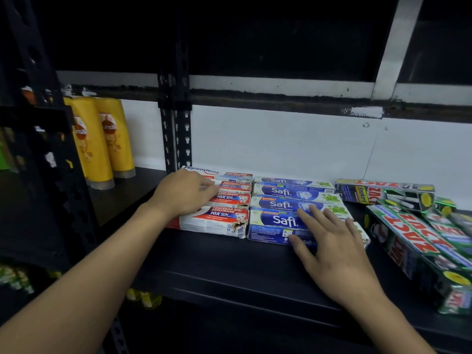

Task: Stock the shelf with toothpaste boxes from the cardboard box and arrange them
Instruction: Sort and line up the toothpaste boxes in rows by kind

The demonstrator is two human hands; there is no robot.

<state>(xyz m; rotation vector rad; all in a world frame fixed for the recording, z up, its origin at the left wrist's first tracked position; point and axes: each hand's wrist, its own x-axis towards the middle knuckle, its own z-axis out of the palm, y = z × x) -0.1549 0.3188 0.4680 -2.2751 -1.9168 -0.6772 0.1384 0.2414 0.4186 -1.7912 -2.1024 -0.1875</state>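
Note:
Several red and white Pepsodent toothpaste boxes (224,215) lie side by side on the black shelf (229,272). Right beside them lie several blue Safi boxes (278,215). My left hand (186,192) rests on the Pepsodent row with its fingers curled over the box tops. My right hand (332,241) lies flat with spread, straight fingers on the front Safi boxes. Green and silver Zact boxes (419,241) lie loosely at angles on the shelf's right side. No cardboard box shows.
Yellow Sunsilk bottles (102,141) stand at the back left, behind a black slotted upright (176,129). A white wall panel backs the shelf. Bare shelf surface runs along the front edge. More yellow products show dimly on the shelf below.

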